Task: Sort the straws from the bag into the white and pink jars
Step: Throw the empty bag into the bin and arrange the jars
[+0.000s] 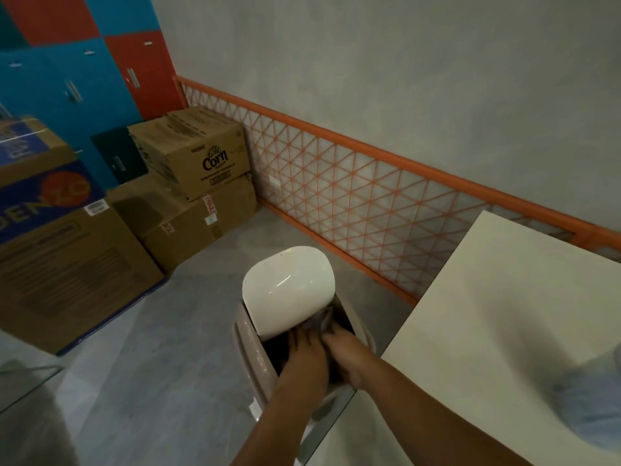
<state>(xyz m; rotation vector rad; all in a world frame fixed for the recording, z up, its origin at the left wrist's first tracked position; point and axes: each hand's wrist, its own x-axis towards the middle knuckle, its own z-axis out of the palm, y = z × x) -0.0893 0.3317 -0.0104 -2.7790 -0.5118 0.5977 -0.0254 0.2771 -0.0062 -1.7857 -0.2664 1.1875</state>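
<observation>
Task progress: Neither straws nor the white and pink jars were in view, so it could not be told how much sorting was done; judging from the scene, both hands were busy at a waste bin, perhaps throwing away the empty bag, which would suggest a late step.
Straws and jars: Not visible; their place could not be told.
Waste bin (pixel 250 358): A beige bin stood on the floor, its white swing lid (pixel 289 289) tilted open.
Bin contents: A crumpled grey material (pixel 321 321), maybe a bag or a liner, lay inside under the lid; the rest of the inside was dark.
Left hand (pixel 307 344): Reached into the bin opening, fingers pointing toward the grey material; whether it gripped anything could not be told.
Right hand (pixel 342 348): Just beside the left hand in the bin, fingers curled downward; its hold could not be told.
Table (pixel 487 314): A white table stood right of the bin, with a blurred blue-grey object (pixel 594 398) on it.
Cardboard boxes (pixel 188 169): Stacked behind and left of the bin.
Orange lattice fence (pixel 336 193): Along the wall behind the bin.
</observation>
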